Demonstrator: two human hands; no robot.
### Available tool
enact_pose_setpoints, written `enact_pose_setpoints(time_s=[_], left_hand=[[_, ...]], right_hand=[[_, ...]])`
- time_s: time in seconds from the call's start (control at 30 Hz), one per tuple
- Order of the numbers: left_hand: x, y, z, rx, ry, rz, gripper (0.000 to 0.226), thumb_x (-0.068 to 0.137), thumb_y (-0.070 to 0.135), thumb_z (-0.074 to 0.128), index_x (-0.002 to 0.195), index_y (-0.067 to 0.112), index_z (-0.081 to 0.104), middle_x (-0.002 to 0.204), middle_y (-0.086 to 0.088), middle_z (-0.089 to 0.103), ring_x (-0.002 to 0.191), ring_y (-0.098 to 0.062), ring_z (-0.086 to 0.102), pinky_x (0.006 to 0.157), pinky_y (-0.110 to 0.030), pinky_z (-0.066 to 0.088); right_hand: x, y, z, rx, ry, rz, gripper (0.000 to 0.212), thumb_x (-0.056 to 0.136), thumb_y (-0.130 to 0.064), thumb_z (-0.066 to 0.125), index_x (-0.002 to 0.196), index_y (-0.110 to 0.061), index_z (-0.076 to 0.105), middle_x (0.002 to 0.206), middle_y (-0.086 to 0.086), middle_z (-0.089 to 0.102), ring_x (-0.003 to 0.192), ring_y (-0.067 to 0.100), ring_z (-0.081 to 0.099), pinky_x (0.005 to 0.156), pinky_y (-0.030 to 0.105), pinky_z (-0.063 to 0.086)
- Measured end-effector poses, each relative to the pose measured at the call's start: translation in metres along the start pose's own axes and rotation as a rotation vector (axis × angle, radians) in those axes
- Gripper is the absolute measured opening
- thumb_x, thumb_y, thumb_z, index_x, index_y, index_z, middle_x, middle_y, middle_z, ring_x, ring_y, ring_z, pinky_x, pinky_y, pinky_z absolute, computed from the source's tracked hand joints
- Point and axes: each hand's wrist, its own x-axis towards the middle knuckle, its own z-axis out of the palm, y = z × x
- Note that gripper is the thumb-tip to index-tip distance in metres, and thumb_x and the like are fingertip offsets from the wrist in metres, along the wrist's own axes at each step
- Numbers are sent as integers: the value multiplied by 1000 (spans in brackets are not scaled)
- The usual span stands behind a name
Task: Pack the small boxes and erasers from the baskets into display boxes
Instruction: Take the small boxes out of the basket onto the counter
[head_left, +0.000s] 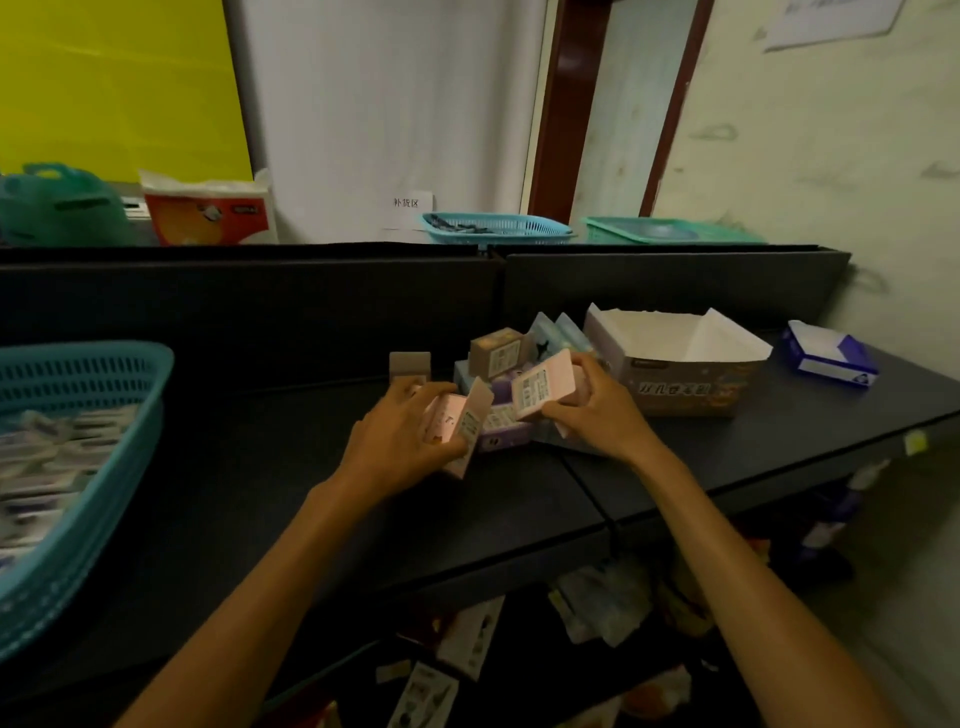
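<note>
1. A pink box (449, 423) is gripped by the left hand (410, 434) above the table (234, 493).
2. A second pink box (543, 389) is pinched by the right hand (597, 410).
3. The open display box (680, 358) stands at two o'clock of the hands.
4. The blue basket (62, 467) sits at nine o'clock.

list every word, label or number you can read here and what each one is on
"补货区" as best it reads, slightly soft: on the white paper sign on the wall behind the desk.
Large stylised characters on the front of the open display box: too blurred to read.
Printed labels on the pink small box in the right hand and the one in the left hand: too small to read.
Red and white packet: print unreadable.
</note>
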Motion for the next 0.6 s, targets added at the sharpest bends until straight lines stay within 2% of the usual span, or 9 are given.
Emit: enact_pose_setpoints(time_s=[0.23, 0.37, 0.4, 0.43, 0.47, 0.5, 0.53, 0.6], left_hand=[[41, -14, 29, -80, -50, -54, 70, 80, 56, 60, 140, 38, 28, 147, 4, 23, 131, -21, 33, 102, -47, 40], [55, -19, 41, -87, -129, -94, 81, 71, 59, 66, 139, 39, 27, 145, 4, 26, 131, -23, 35, 102, -48, 41], [57, -18, 44, -50, -134, -94, 82, 71, 58, 66, 140, 38, 27, 146, 4, 25, 132, -23, 33, 104, -49, 38], [58, -18, 46, 3, -133, -87, 83, 72, 57, 66, 142, 36, 26, 149, 3, 21, 136, -24, 27, 109, -50, 31], [58, -18, 48, 53, -133, -76, 84, 74, 57, 65, 144, 35, 23, 152, 2, 14, 140, -23, 18, 112, -50, 22], [59, -17, 48, 89, -134, -65, 86, 75, 58, 64, 145, 35, 20, 154, 3, 9, 142, -22, 11, 113, -50, 15], [59, -16, 48, 104, -136, -63, 87, 75, 59, 64, 146, 36, 17, 155, 3, 6, 143, -22, 6, 114, -49, 11], [58, -12, 47, 101, -124, -80, 88, 74, 60, 64, 146, 36, 18, 156, 2, 7, 143, -21, 7, 114, -49, 11]], right_hand=[[55, 24, 18, 23, -107, -15, 67, 85, -20, 69, 140, -24, 31, 141, 3, 43, 128, 15, 43, 90, 18, 40], [69, 37, 20, 61, -138, -40, 67, 89, -16, 63, 143, -23, 25, 129, -11, 38, 120, 0, 36, 81, -1, 37], [70, 38, 19, 55, -139, -60, 66, 89, -18, 64, 142, -25, 25, 129, -12, 38, 119, -1, 36, 84, -1, 38], [72, 39, 20, 36, -135, -79, 68, 87, -23, 66, 141, -27, 26, 134, -11, 38, 122, 1, 36, 93, 6, 40], [74, 40, 20, 2, -122, -99, 73, 83, -33, 69, 142, -29, 26, 140, -7, 37, 127, 4, 36, 104, 20, 41], [76, 45, 21, -39, -108, -119, 80, 78, -46, 69, 143, -30, 25, 145, -3, 35, 132, 10, 35, 109, 36, 38], [78, 48, 20, -86, -96, -133, 87, 73, -56, 65, 145, -31, 23, 148, 0, 31, 137, 15, 32, 111, 46, 34], [81, 53, 19, -174, -79, -159, 92, 70, -64, 57, 147, -32, 18, 153, 2, 25, 142, 20, 23, 113, 53, 28]])
